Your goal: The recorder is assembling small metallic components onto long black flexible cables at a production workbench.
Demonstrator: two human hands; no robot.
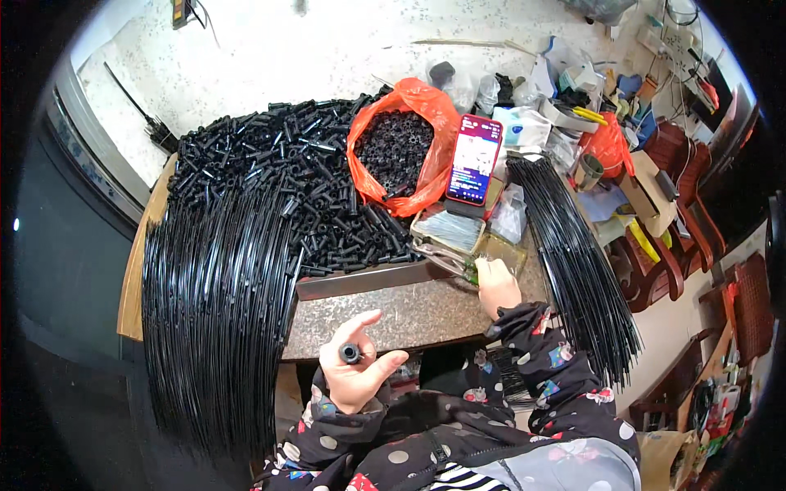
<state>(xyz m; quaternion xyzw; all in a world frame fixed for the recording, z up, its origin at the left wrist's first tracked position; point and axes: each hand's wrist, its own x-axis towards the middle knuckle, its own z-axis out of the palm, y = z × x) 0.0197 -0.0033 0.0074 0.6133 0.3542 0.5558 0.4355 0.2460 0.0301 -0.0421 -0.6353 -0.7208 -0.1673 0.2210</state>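
My left hand [360, 372] is over the front edge of the table, its thumb and forefinger spread apart. The other fingers curl round a short black plastic tube [350, 353], whose round hollow end faces up. Farther right, my right hand [498, 288] is closed at the green handles of a pair of pliers [446, 259]. The pliers' metal jaws point left, over the edge of a shallow box. Just beyond them lies an open tray of thin pale wire pieces [449, 229]. A large heap of loose black tubes [327, 221] covers the table's left half.
Long black rods [217, 319] overhang the table's left front; another bundle [577, 262] hangs off the right. An orange plastic bag [442, 123] of small black parts stands behind, beside a propped phone [475, 159] with a lit screen. Clutter [565, 106] fills the back right; wooden chairs [688, 196] stand beyond.
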